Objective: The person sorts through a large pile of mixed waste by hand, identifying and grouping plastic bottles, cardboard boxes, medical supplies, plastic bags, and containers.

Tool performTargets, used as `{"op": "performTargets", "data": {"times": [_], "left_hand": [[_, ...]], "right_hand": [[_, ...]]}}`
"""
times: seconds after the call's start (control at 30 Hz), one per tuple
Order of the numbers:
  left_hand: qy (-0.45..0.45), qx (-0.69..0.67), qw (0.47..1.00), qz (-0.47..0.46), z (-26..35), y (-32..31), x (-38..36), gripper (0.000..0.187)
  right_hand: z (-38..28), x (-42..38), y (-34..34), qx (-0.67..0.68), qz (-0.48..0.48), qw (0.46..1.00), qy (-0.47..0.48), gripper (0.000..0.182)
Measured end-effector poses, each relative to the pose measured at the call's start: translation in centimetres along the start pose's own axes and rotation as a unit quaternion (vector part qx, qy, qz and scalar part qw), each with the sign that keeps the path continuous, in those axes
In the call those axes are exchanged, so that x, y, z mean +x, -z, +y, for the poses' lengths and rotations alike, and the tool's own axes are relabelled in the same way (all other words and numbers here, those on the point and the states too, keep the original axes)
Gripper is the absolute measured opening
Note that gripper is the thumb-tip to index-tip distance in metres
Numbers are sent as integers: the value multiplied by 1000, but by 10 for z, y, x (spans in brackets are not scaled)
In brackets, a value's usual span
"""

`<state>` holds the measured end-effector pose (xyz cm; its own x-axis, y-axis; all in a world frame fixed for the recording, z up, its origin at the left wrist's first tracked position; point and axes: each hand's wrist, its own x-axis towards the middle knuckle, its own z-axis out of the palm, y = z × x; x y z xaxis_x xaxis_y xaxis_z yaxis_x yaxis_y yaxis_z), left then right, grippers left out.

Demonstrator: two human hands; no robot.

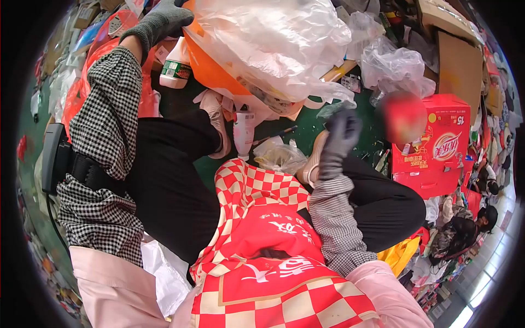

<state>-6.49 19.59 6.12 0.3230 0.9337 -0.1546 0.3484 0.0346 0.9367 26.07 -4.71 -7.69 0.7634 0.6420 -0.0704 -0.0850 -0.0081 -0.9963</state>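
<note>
At the upper left, my left hand (167,21) in a grey glove is closed at the orange-edged side of a large whitish plastic bag (273,38). My right hand (343,131), also gloved in grey, is above my bent leg, below the bag. Motion blurs its fingers, so what it holds, if anything, cannot be made out. Thin clear plastic (334,108) shows just beyond it. To its right is a smeared red round object (404,117), in front of a red printed box (437,136). A white bottle with a green label (175,68) lies below my left hand.
A white and pink tube (243,134) and crumpled clear plastic (281,157) are between my legs on the green floor (208,169). Red bags (82,95) lie at the left. Cardboard (460,71) stands at the upper right. Other people (465,232) are at the far right among scattered items.
</note>
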Motion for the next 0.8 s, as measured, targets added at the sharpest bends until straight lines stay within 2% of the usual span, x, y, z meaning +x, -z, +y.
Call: {"op": "performTargets", "data": {"times": [0.03,0.07,0.1,0.13,0.17,0.23,0.33,0.4,0.43,0.47,0.5,0.57,0.63,0.67,0.7,0.73,0.77,0.8], "left_hand": [[-3,-17,1000,-4,1,-3,-1,57],[-57,-13,998,-24,-1,-4,-2,55],[-22,59,998,5,-19,-3,11,47],[15,131,991,36,-51,-1,35,40],[52,202,976,67,-72,0,48,35],[72,208,974,49,-73,-3,48,35],[56,189,979,49,-41,-20,29,34],[29,161,986,40,-28,-28,24,34],[42,181,982,36,-27,-29,25,35],[36,184,982,28,-27,-32,26,37],[30,188,982,20,-26,-33,27,38],[41,214,976,-3,-8,-44,15,45],[-9,250,968,-20,-5,-52,10,44],[-28,248,965,-77,-9,-50,13,41],[-110,328,935,-73,-19,-51,17,38],[-191,406,892,-55,-30,-51,21,35],[-177,420,889,-46,-24,-53,5,34],[-144,417,897,-35,-11,-65,-17,33]], "right_hand": [[64,-3,34,-215,-100,971,-37,24],[106,-9,58,-414,-279,867,-21,38],[112,-33,58,-596,-327,733,-26,52],[133,-51,62,-674,-330,661,0,55],[143,-57,66,-686,-352,636,-30,54],[156,-59,69,-705,-389,585,-91,52],[164,-44,74,-659,-369,647,-104,42],[142,-17,73,-580,-352,726,-112,36],[132,-1,72,-538,-342,762,-111,33],[129,13,75,-452,-330,817,-136,28],[127,28,75,-360,-326,849,-207,29],[55,44,62,-224,-327,869,-296,26],[6,65,64,-218,-377,862,-258,21],[-26,72,65,-207,-390,865,-237,18],[-58,81,68,-242,-418,859,-166,17],[-86,83,65,-253,-388,876,-134,17],[-114,83,62,-195,-369,903,-102,16],[-135,100,64,-184,-361,906,-120,18]]}}
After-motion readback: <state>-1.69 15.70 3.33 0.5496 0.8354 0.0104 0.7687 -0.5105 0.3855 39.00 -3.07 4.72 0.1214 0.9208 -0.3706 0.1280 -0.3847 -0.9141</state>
